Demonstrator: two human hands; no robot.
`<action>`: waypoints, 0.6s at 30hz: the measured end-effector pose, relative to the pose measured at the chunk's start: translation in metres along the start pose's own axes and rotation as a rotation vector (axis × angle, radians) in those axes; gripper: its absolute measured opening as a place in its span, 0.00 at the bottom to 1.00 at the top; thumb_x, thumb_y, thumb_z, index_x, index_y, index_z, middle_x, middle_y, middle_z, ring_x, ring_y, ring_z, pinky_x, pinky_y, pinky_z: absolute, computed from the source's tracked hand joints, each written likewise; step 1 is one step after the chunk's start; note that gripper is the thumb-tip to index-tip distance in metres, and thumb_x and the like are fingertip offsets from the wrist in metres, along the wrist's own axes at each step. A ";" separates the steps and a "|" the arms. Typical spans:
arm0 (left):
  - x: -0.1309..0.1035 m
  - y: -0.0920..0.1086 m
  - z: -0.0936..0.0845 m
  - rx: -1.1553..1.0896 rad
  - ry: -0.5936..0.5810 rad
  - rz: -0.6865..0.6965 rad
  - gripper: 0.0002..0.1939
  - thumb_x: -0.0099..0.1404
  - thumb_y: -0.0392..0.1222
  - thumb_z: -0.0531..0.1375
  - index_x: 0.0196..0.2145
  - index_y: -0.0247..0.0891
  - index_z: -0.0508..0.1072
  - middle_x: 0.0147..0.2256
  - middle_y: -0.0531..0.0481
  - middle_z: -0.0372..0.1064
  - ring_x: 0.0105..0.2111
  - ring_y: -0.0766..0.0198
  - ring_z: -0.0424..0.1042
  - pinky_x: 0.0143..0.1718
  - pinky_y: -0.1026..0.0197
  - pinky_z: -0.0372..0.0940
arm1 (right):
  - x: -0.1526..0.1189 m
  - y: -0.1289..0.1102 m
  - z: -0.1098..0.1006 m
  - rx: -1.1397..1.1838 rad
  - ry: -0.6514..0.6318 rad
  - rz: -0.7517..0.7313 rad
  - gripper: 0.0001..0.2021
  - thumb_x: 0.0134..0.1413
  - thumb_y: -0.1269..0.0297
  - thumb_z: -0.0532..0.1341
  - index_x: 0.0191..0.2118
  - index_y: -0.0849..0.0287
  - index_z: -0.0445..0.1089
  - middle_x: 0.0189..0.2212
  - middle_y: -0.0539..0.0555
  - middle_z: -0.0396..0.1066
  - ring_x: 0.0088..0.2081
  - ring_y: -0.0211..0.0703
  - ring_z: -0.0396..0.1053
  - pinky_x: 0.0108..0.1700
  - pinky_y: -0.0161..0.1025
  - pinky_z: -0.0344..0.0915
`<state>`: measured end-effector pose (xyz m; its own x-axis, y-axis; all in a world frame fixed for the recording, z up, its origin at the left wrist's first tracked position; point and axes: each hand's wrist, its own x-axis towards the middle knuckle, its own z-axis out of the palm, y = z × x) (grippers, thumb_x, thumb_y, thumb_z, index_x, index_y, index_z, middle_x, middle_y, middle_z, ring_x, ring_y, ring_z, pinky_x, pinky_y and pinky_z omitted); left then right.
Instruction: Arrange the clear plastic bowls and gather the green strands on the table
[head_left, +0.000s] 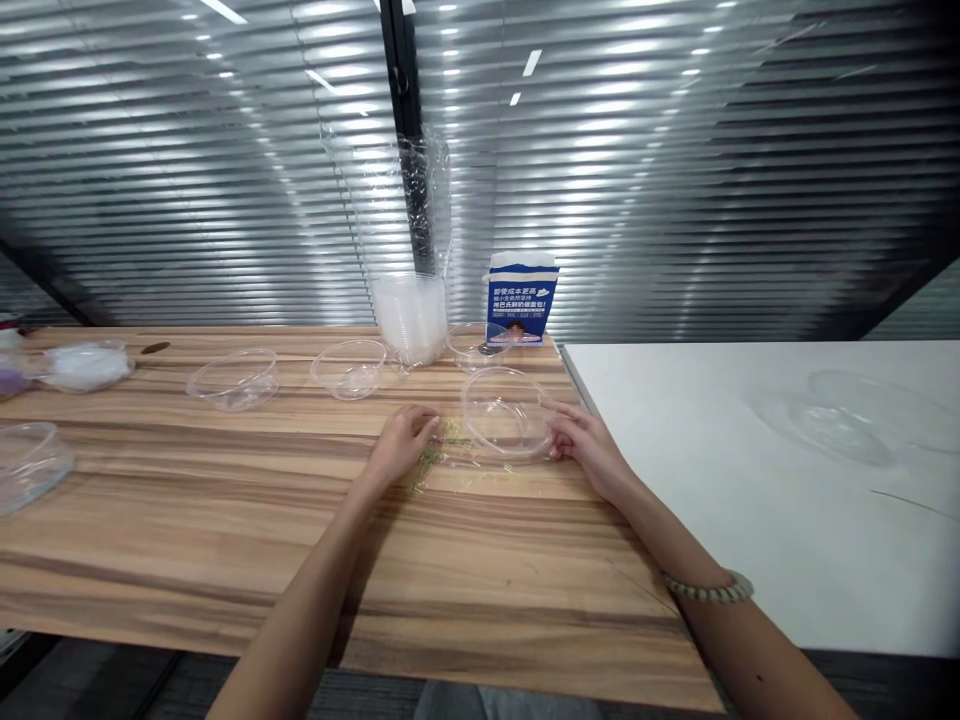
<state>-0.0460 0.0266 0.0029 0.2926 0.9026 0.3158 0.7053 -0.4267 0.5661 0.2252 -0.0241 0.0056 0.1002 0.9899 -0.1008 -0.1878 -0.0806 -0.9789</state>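
A clear plastic bowl is tilted above the wooden table, its round rim facing me. My right hand grips its right side between thumb and fingers. Small green and pale bits lie scattered on the wood, left of and below the bowl. Right beside them is my left hand, low over the table with its fingers bent together; whether anything tiny is pinched there is too small to tell.
Along the back of the wooden table stand clear bowls, a bagged stack of white containers and a blue carton. Another bowl sits far left. A white table adjoins at right.
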 end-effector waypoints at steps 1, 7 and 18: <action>0.000 0.003 0.000 -0.028 -0.022 0.014 0.14 0.63 0.45 0.53 0.41 0.38 0.74 0.41 0.44 0.73 0.43 0.57 0.70 0.48 0.56 0.62 | 0.000 -0.001 -0.001 0.006 0.014 -0.002 0.25 0.41 0.60 0.65 0.48 0.63 0.68 0.18 0.46 0.66 0.19 0.33 0.62 0.23 0.33 0.61; -0.004 0.018 0.005 -0.117 -0.098 0.184 0.07 0.57 0.43 0.61 0.34 0.39 0.76 0.40 0.46 0.71 0.44 0.58 0.68 0.49 0.57 0.60 | 0.005 -0.005 -0.011 0.123 0.254 -0.116 0.19 0.38 0.61 0.65 0.40 0.62 0.72 0.18 0.45 0.64 0.19 0.31 0.60 0.21 0.31 0.58; -0.007 0.021 0.014 0.002 -0.156 0.193 0.05 0.58 0.40 0.62 0.27 0.38 0.75 0.32 0.47 0.69 0.38 0.59 0.66 0.43 0.56 0.60 | 0.011 -0.001 -0.014 0.073 0.483 -0.217 0.18 0.37 0.59 0.66 0.37 0.61 0.71 0.15 0.43 0.61 0.17 0.31 0.57 0.20 0.31 0.56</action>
<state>-0.0245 0.0118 0.0018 0.5182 0.8024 0.2961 0.6280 -0.5920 0.5051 0.2399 -0.0150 0.0028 0.5795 0.8148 0.0152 -0.1787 0.1453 -0.9731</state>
